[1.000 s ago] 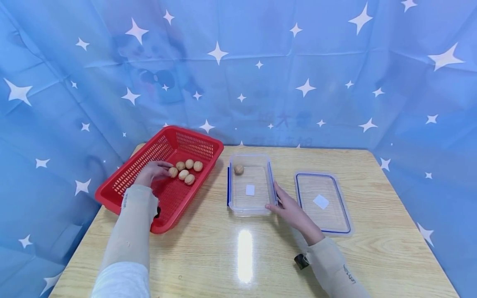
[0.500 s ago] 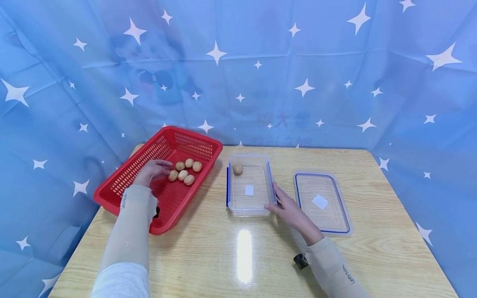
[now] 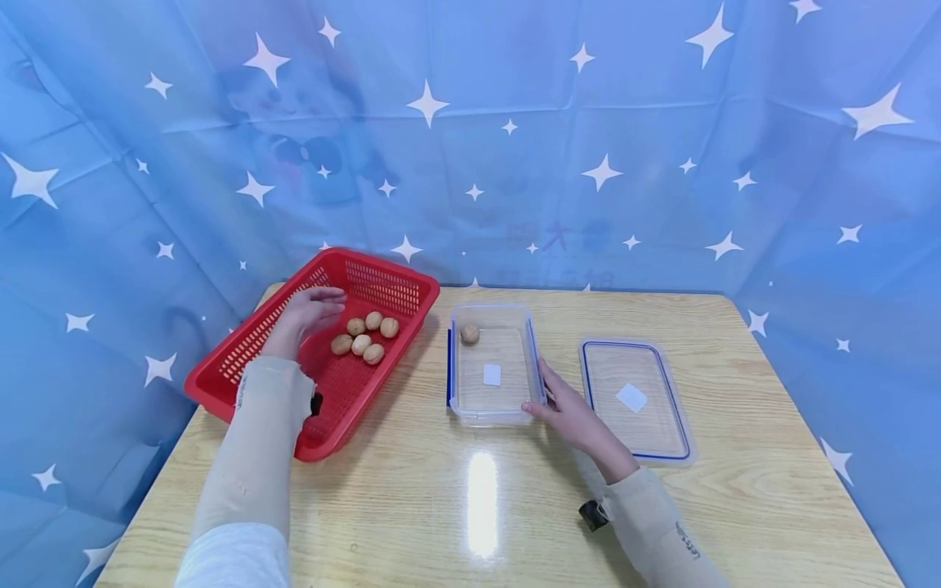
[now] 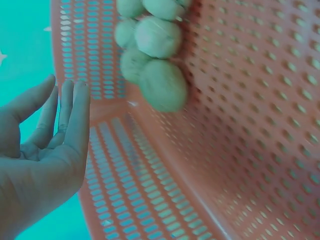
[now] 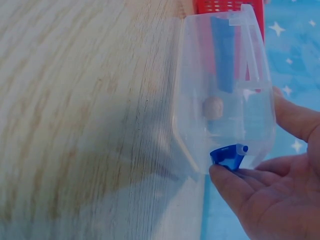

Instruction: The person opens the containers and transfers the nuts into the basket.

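Note:
Inside a red plastic basket (image 3: 345, 408), several walnuts (image 3: 361, 345) lie in a loose cluster. My left hand (image 3: 309, 317) hovers over the basket, left of the walnuts, with nothing in it; in the left wrist view its fingers (image 4: 75, 117) are extended and apart from the nuts. A clear plastic food container (image 3: 496, 404) with blue clips stands in the middle of the table, holding one walnut (image 3: 470, 333) in its far left corner. My right hand (image 3: 573, 415) grips its right wall, thumb at the rim and fingers by the blue clip (image 5: 228, 156).
A clear lid (image 3: 635, 433) with a blue seal lies flat to the right of the container. The wooden table (image 3: 412, 506) ends at a blue star-patterned curtain (image 3: 470, 147) behind. The basket's tall walls surround the left hand.
My left hand has risen and drawn back from the walnuts toward the basket's far left wall, its fingers empty. The right hand and the container have stayed in place.

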A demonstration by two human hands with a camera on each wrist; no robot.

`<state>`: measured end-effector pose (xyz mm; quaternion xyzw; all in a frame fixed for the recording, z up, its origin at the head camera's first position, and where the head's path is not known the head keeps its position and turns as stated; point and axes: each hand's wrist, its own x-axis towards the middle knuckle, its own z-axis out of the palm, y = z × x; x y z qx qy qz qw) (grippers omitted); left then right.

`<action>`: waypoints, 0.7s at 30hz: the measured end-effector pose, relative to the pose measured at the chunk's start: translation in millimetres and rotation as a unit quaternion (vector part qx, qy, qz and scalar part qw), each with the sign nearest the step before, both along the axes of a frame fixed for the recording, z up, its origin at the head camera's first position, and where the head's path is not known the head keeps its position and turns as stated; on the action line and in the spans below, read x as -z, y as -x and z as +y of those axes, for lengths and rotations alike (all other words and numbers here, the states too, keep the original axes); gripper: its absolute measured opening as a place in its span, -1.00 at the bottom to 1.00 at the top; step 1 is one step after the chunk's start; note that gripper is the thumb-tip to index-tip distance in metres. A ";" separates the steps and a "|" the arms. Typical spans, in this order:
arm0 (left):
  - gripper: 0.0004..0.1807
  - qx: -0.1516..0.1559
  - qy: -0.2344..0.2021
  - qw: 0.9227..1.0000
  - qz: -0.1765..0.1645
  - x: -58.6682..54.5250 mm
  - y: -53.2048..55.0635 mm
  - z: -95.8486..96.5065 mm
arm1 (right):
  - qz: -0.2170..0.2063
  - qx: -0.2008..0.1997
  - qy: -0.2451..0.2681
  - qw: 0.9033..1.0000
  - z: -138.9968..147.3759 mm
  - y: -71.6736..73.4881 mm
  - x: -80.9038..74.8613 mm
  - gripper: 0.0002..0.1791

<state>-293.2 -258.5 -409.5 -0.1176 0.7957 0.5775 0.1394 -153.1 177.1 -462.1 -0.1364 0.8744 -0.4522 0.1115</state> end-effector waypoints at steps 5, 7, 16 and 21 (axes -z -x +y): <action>-0.45 0.006 -0.019 1.000 0.022 -10.5 0.4 11.6 | 0.002 -0.001 0.000 1.000 0.4 0.1 0.3 -0.09; -0.45 0.004 -0.033 0.999 0.031 -14.8 -0.1 16.4 | 0.002 -0.002 0.001 1.000 0.4 -0.2 0.0 -0.08; -0.46 0.019 -0.063 0.996 0.054 -34.1 -1.5 35.9 | 0.001 -0.002 -0.005 1.000 0.4 -0.8 -1.0 -0.09; -0.49 0.032 -0.068 0.994 0.074 -43.1 -4.4 47.7 | -0.009 0.003 -0.005 1.000 0.5 0.0 -1.0 -0.09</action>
